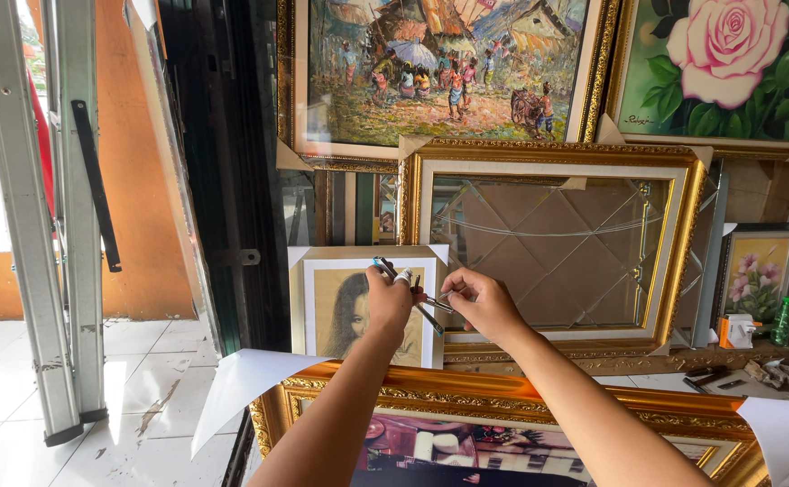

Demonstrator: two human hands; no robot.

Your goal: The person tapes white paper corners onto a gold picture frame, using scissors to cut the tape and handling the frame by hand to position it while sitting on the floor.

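Note:
My left hand [389,301] is closed around a slim dark tool with a metal tip, a pen-like glass cutter [410,296], held slanted above a gold-framed picture [502,397]. My right hand [484,305] pinches the small metal end of the same tool [442,302] between thumb and fingers. Both hands are raised in front of a small framed portrait drawing [358,311] and a large gold frame with glass [557,252] that lean against the wall.
White paper corners [250,383] cover the near frame's corners. Framed paintings of a market scene [439,72] and a pink rose [728,63] hang behind. A folded aluminium ladder [42,225] stands left on the tiled floor. A small flower picture [757,275] and a green bottle [781,322] sit right.

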